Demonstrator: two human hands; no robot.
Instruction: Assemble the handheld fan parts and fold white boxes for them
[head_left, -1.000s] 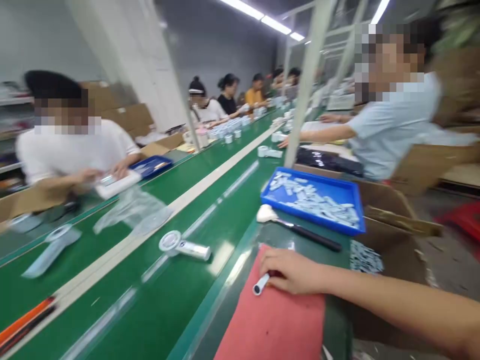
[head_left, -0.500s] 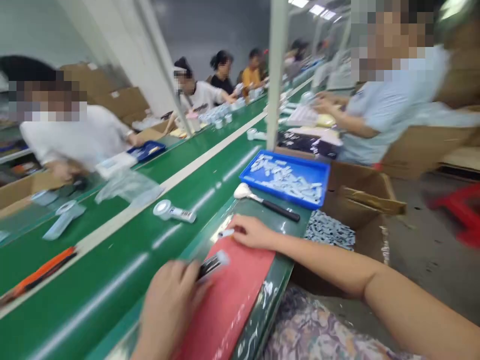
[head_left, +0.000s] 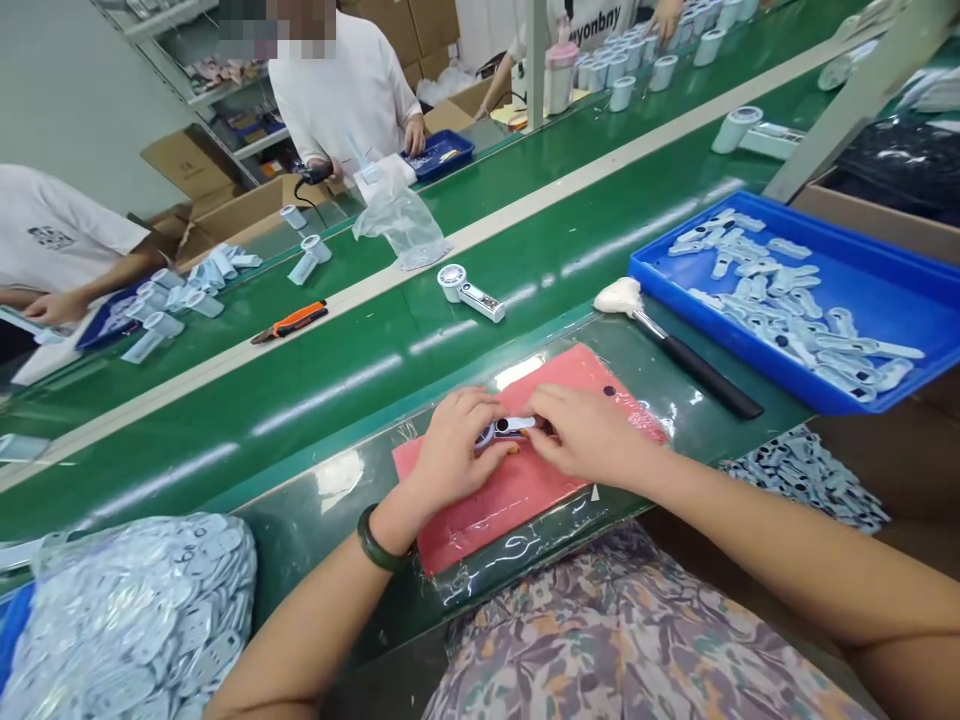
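Both my hands meet over a pink mat [head_left: 480, 490] that lies under clear plastic sheeting at the belt's near edge. Between them, my left hand [head_left: 455, 450] and my right hand [head_left: 589, 435] hold a small white-and-black device [head_left: 511, 428], partly hidden by my fingers. A dark green bangle [head_left: 381, 538] circles my left wrist. Just beyond my right hand lies a brush with a white fluffy head and black handle [head_left: 679, 350]. A blue tray [head_left: 795, 300] of pale blue-white parts stands further right.
A bulging plastic bag of pale parts [head_left: 127, 620] sits at lower left. Printed pieces [head_left: 806, 480] lie in a box at right. Across the green conveyor belt [head_left: 337, 380] lie a white device [head_left: 470, 293], an orange knife [head_left: 289, 320] and a plastic bag [head_left: 401, 225]. Co-workers sit beyond.
My view has swung down and closer to the mat. My left hand has come in from the belt, and both hands now meet on the device. The tray and brush sit further right.
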